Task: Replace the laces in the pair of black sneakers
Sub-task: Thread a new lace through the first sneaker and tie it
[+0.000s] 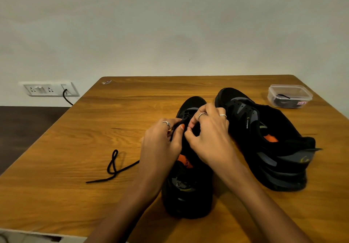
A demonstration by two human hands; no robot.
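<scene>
On table (75, 148), both hands lacing sneaker (188, 190)

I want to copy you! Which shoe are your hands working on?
The sneaker nearer the person, on the left, toe pointing away. Both hands, left hand and right hand, pinch at its lacing. The other sneaker lies untouched to its right.

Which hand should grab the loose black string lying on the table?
Probably the left hand. The loose lace trails off on that hand's side of the near sneaker, while the right hand is busy on the far side at the eyelets.
</scene>
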